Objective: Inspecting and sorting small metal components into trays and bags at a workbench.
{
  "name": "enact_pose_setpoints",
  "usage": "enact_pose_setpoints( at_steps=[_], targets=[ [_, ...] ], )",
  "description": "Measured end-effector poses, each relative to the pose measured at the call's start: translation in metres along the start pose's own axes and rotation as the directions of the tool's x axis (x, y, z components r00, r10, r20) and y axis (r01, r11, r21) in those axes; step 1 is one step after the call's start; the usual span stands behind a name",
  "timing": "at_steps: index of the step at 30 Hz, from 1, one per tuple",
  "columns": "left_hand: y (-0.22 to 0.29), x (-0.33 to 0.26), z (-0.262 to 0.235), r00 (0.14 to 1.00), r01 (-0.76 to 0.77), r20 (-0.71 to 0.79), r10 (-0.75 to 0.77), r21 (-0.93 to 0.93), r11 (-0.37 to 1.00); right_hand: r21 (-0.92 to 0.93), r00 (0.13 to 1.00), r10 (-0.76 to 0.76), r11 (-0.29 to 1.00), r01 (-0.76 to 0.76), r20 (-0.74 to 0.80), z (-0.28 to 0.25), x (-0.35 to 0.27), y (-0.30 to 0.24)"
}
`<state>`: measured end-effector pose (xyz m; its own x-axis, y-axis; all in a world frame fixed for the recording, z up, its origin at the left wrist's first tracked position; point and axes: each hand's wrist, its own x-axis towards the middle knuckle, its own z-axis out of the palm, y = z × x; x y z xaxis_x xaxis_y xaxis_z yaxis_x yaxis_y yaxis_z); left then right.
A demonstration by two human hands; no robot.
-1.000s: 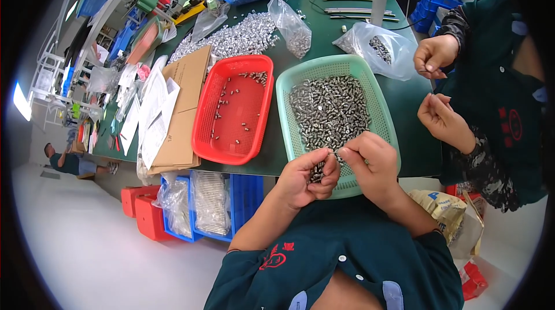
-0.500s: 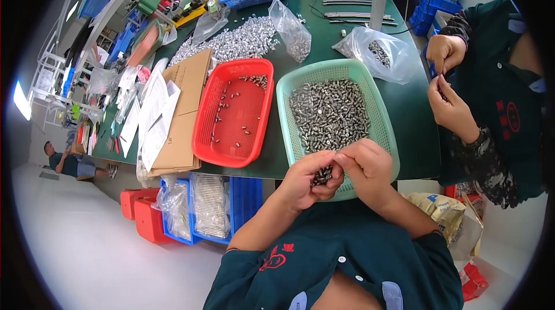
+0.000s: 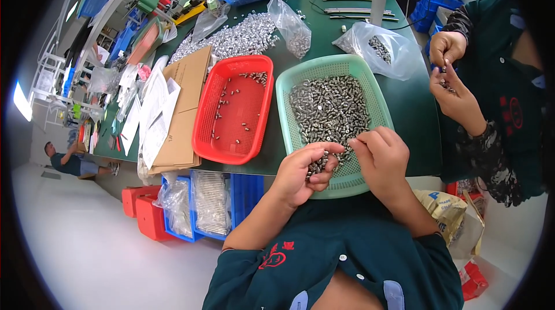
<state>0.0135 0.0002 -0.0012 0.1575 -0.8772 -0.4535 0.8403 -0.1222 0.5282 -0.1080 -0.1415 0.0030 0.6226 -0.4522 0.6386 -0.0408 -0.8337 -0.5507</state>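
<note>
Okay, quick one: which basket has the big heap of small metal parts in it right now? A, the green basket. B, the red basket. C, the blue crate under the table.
A: the green basket is heaped with small metal parts, and the left hand cups some over its near edge; the red basket holds only a scattered few.

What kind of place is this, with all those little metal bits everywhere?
Most likely a small-parts workshop or factory sorting bench. The left hand cups small metal parts beside the right hand over a green basket full of them, next to a red basket, a loose pile and bagged parts.
</note>
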Motion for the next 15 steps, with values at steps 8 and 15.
enact_pose_setpoints(
  at_steps=[8,15],
  targets=[
    [-0.01,0.007,-0.009,0.989,-0.063,0.112,0.091,-0.236,0.97,0.439,0.937,0.308,0.827,-0.35,0.167,0.005,-0.011,-0.006],
    [-0.01,0.004,-0.002,0.978,-0.061,0.176,0.109,-0.256,0.965,0.599,0.88,0.405,0.649,-0.469,0.249,0.018,-0.016,-0.003]
  ],
)
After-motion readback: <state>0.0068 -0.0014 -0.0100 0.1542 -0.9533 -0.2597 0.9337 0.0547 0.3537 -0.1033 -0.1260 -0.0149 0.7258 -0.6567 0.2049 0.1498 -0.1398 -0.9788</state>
